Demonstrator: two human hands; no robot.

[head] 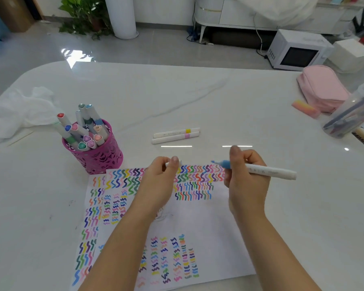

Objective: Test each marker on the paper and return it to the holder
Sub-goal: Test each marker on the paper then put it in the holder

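Observation:
My right hand grips a white marker with a light blue collar, its uncapped blue tip pointing left above the paper. My left hand pinches the marker's white cap a short way from the tip. Both hover over the top edge of the white paper, which is covered with rows of coloured squiggles. The pink mesh holder with several capped markers stands left of the paper's top corner. Two capped white markers, one yellow-banded and one pink-banded, lie side by side on the table beyond my hands.
A crumpled white cloth lies at the far left. At the right sit a pink pouch, a pink-yellow eraser and a clear tub of pens. The white marble table extends far back.

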